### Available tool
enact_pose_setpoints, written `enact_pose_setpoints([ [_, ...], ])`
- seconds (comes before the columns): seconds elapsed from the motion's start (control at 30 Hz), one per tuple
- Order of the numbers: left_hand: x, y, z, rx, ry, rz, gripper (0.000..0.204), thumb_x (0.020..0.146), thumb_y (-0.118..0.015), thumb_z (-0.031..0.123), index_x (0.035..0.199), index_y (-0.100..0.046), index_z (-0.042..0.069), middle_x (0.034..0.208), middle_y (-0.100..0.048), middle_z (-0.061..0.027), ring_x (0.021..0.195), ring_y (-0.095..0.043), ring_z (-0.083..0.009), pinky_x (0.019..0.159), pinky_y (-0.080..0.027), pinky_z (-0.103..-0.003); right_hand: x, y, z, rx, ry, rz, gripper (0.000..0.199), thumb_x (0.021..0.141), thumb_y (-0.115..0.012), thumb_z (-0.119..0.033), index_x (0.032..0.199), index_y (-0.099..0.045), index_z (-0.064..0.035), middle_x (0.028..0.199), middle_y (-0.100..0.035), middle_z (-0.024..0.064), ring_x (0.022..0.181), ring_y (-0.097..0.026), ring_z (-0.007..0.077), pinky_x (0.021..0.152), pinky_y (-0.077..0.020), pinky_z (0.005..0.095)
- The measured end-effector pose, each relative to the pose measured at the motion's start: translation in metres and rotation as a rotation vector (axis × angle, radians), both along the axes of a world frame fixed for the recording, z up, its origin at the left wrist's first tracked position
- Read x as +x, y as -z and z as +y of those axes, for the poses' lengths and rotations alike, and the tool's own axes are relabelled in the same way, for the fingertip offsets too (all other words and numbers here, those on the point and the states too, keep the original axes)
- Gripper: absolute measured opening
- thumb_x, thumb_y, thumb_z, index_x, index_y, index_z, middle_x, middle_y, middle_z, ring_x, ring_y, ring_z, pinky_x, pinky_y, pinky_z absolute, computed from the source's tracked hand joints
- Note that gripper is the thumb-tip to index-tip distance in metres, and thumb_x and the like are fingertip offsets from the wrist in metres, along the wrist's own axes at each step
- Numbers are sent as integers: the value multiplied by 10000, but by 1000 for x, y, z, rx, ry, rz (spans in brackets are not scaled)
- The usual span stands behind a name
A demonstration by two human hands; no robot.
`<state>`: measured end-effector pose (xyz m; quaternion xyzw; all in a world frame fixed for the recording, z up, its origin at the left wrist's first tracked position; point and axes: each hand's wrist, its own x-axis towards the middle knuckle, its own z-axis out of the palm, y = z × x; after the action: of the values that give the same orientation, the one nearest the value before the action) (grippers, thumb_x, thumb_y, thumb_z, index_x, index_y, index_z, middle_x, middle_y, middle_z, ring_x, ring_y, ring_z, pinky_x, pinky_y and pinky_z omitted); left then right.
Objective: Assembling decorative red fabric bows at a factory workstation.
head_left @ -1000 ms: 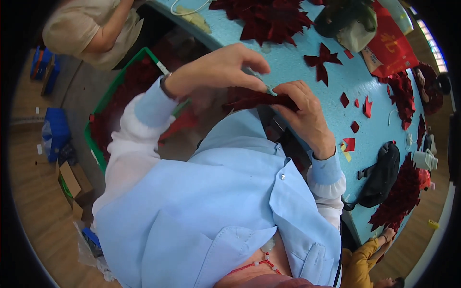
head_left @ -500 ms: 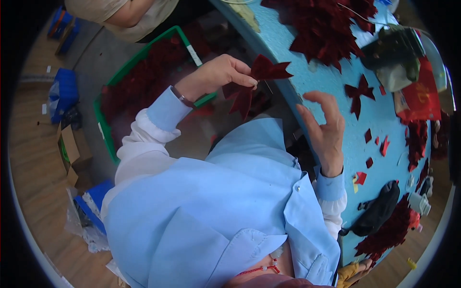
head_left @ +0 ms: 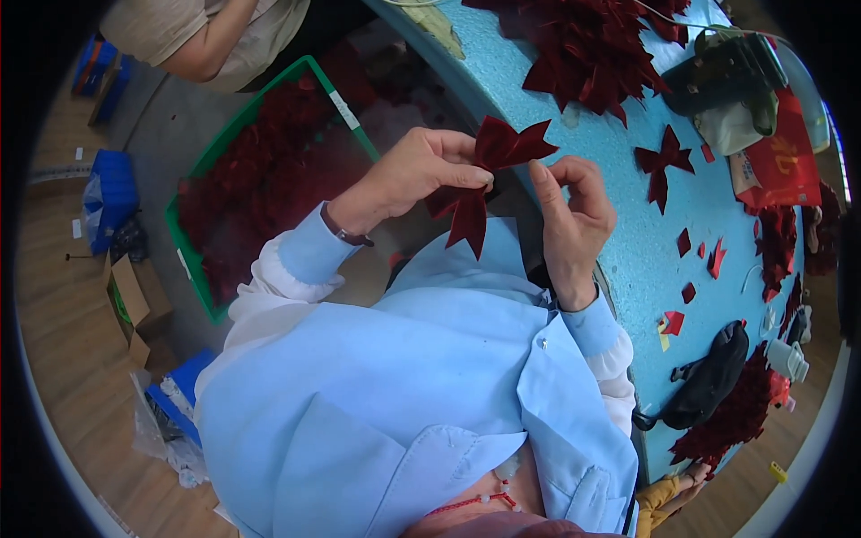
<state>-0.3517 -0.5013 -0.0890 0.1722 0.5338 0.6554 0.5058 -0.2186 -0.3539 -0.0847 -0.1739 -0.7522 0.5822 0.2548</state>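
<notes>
My left hand (head_left: pixel 419 175) pinches a dark red velvet bow (head_left: pixel 507 143) at its knotted middle, between thumb and fingers. Two pointed tails hang from the bow on the side toward me. Just right of it, my right hand (head_left: pixel 577 220) is raised with bent fingers and the thumb held apart from them. Its thumb tip comes close to the lower edge of the bow's right loop; whether they touch I cannot tell. Both hands are in front of the blue table's (head_left: pixel 619 251) edge. Another dark red bow (head_left: pixel 664 168) lies flat on that table.
Left of my hands is a green crate (head_left: pixel 193 260) of dark red pieces. A heap of dark red bows (head_left: pixel 587 58) covers the table's far part. A black pouch (head_left: pixel 713 377), a red bag (head_left: pixel 780 161) and scraps lie rightward. Another person's arm (head_left: pixel 211 45) shows at upper left.
My right hand has moved left, close to the bow, and its fingers have drawn nearer the thumb. My left hand with the bow has shifted slightly right and nearer to me.
</notes>
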Motion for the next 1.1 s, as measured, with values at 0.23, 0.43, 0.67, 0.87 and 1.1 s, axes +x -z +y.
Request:
enact_pose_setpoints([
  [0.23,19,-9,18,-23,138,71,265,771,-679,37,1026,-636,-19,881,-665,-76,799,-626,-126,766,-498,-250,-6,-22,36,747,-18,87,161,761,-701,-65,902,-639,-21,832,-613,48,805,-563,156,706,-453,259],
  [0.43,22,-5,25,-79,199,132,214,770,-689,73,961,-662,-19,837,-666,-62,754,-612,-104,728,-485,-224,3,-14,45,259,-344,-10,114,746,-710,-74,842,-666,-32,784,-615,42,735,-560,135,655,-451,250],
  [0.67,14,-3,17,-112,258,171,159,768,-691,111,870,-682,-10,806,-670,-48,716,-602,-92,678,-468,-212,-3,-5,39,256,-258,-69,121,812,-669,-134,882,-661,-34,771,-626,29,690,-571,116,631,-458,229],
  [0.87,-1,13,7,-80,-51,70,158,797,-673,110,898,-665,-11,827,-668,-65,753,-619,-115,705,-480,-228,-6,-5,42,302,17,82,203,875,-613,-204,941,-631,-13,747,-626,23,683,-568,92,653,-459,206],
  [1.1,-11,21,-2,-59,-330,-141,199,836,-643,113,984,-623,-18,874,-657,-94,811,-631,-149,767,-498,-263,0,4,-1,-109,-198,-234,204,867,-622,-193,955,-622,-9,769,-631,36,704,-580,87,662,-462,205],
])
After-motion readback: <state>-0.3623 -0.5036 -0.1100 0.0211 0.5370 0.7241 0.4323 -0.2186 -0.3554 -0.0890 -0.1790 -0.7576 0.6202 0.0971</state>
